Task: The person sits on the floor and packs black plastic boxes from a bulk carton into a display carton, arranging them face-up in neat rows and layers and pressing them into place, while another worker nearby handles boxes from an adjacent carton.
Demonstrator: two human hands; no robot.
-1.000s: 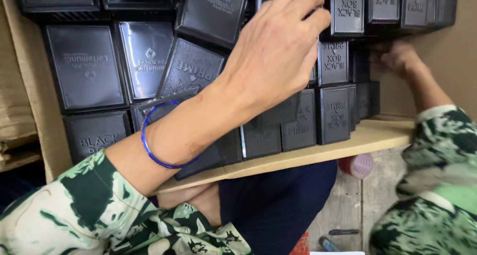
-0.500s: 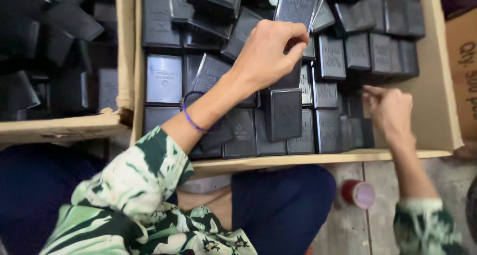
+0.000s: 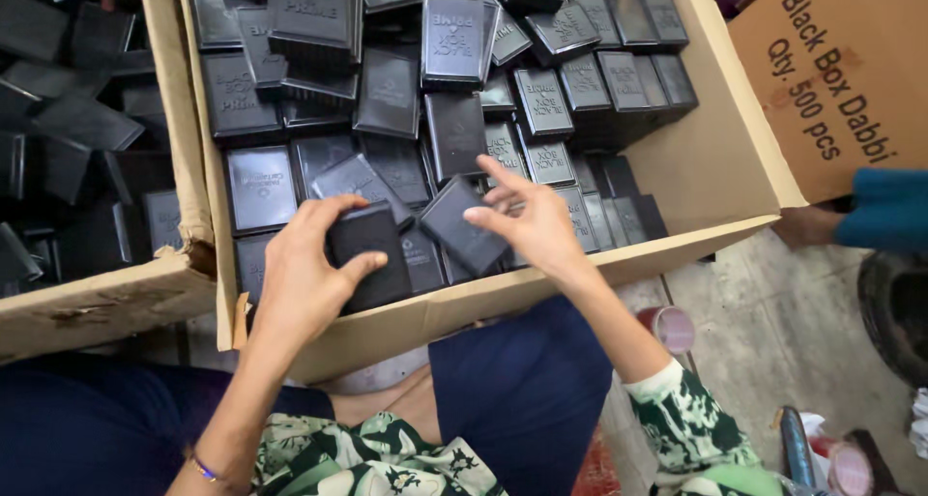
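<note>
While both forearms reach up from the bottom of the frame, the left hand (image 3: pixel 304 274) curls around a small black box (image 3: pixel 367 254) just left of centre, thumb along its lower right side and fingers hooked over its top edge, holding it above the near wall of the big cardboard carton (image 3: pixel 715 167). Its wrist is bent slightly back, and a thin bracelet (image 3: pixel 203 469) shows on the forearm at the lower left. At centre, the right hand (image 3: pixel 532 227) is held half open, fingers spread and slightly bent, with the fingertips and thumb resting on a second black box (image 3: pixel 462 223) that lies tilted on the pile; whether it truly grips that box I cannot tell. The two boxes sit just beside each other, a narrow gap between them. Many more black boxes (image 3: pixel 387 90) fill the carton across the upper middle of the frame, some flat, some stacked askew. A second carton (image 3: pixel 97 293) with black pieces lies at the left edge. A closed brown carton (image 3: pixel 831 80) stands at the upper right, and a patterned green sleeve (image 3: pixel 691 428) covers the right arm at the lower right.
</note>
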